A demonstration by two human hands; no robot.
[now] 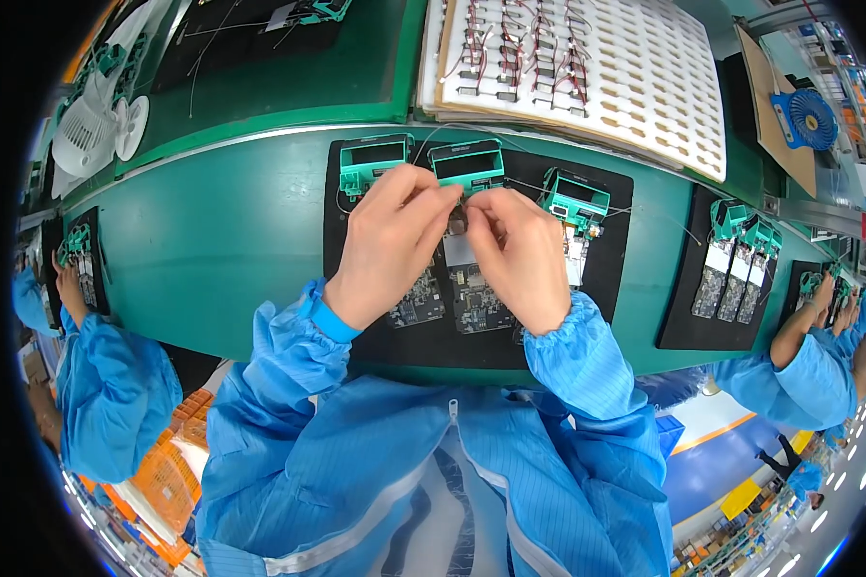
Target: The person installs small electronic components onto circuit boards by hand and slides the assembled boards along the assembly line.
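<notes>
My left hand point(392, 245) and my right hand point(522, 252) meet over the middle of three circuit-board assemblies, fingertips close together. Both are closed in a pinch beside the lower edge of the middle green plastic frame point(470, 181). Whatever is between the fingers is too small or hidden to name. Below my hands lies the middle circuit board point(481, 300), partly covered by them. The left green frame point(351, 181) and its board point(418, 304) sit partly behind my left hand. To the right is another green frame point(579, 204), its board point(575, 252) partly behind my right hand. All rest on a black mat point(608, 252).
A white foam tray point(649, 82) beyond the mat holds several small parts with red and black wires point(520, 53). Another black mat point(678, 322) at right carries three similar assemblies. Thin wires extend past the frames. Co-workers' hands point(69, 288) are at both sides.
</notes>
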